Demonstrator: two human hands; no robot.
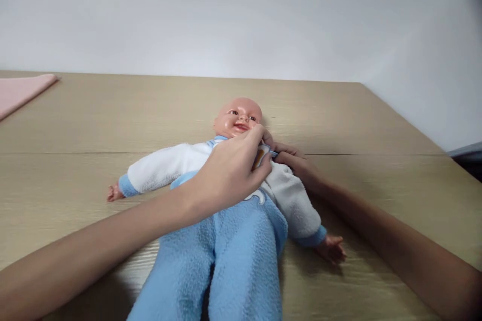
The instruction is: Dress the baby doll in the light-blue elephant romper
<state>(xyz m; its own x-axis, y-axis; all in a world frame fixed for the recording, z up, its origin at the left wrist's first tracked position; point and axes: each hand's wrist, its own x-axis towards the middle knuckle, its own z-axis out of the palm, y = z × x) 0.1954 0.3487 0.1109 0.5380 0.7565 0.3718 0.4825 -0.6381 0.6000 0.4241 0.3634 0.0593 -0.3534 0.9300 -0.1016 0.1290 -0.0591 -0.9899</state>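
A bald baby doll [241,108] lies on its back, arms spread and head away from me. Its fleecy outfit [244,251] has white sleeves, light blue cuffs and blue legs. My left hand [235,163] reaches across the chest, with fingers and thumb closed on the outfit's front near the neck. Beside it, at the doll's shoulder on the right, my right hand [291,158] pinches the blue-edged cloth. A brown and white patch [259,156] shows between the hands. My fingers partly cover the collar and chest, so any fastening there is hidden.
The doll rests on a light wooden table [113,110] with a seam running across it. A folded pink cloth [24,91] lies at the far left. Behind the table stands a pale wall [188,15]. Something dark [470,158] shows beyond the right edge.
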